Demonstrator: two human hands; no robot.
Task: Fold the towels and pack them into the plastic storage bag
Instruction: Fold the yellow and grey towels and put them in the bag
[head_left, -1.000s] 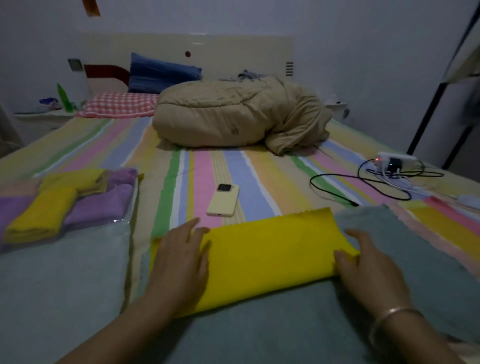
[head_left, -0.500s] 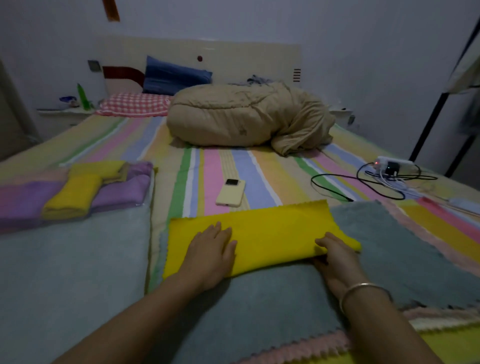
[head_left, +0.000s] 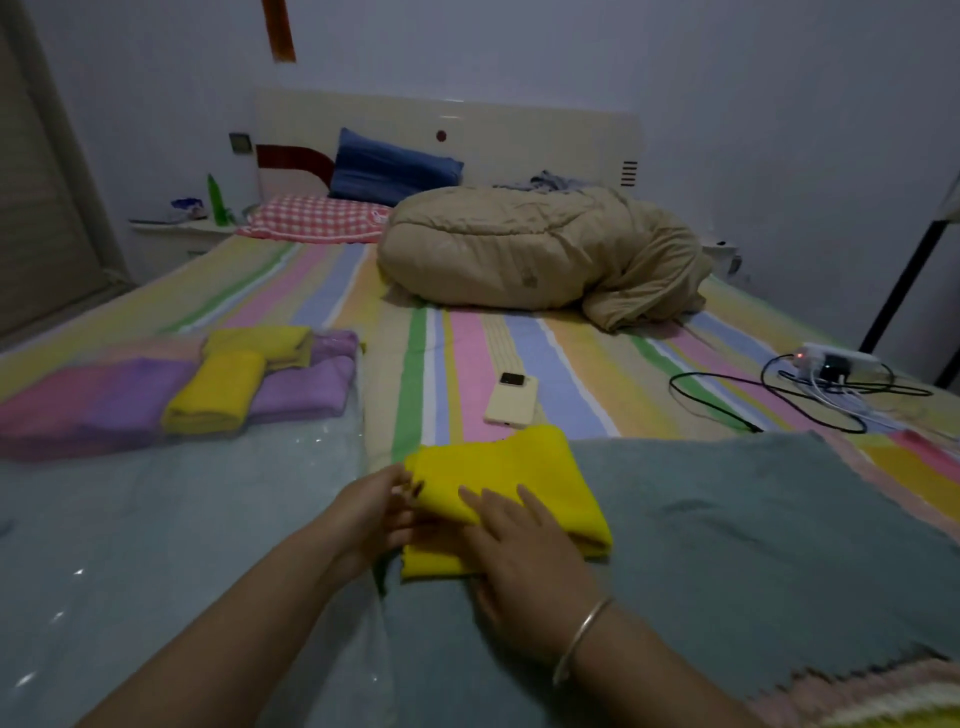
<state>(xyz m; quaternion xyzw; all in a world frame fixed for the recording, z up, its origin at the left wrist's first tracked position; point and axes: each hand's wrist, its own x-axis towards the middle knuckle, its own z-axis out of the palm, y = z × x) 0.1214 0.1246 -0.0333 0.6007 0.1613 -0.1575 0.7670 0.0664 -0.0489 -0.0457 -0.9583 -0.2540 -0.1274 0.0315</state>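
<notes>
A bright yellow towel (head_left: 524, 478), folded into a small block, lies on a spread grey-green towel (head_left: 753, 530) in front of me. My left hand (head_left: 374, 512) pinches the yellow towel's left edge. My right hand (head_left: 524, 561) lies flat on its near half with fingers straight, pressing it down. To the left lies a clear plastic storage bag (head_left: 171, 519) holding a grey towel, with folded purple towels (head_left: 301, 387) and two folded yellow towels (head_left: 218, 389) at its far end.
A cream phone (head_left: 511, 400) lies on the striped bedsheet just beyond the yellow towel. A power strip with tangled cables (head_left: 826, 374) sits at the right. A bundled tan quilt (head_left: 535, 254) and pillows fill the head of the bed.
The yellow towel was a long strip with one hand at each end; the right end has been folded over to the left, and both hands now meet on the smaller block.
</notes>
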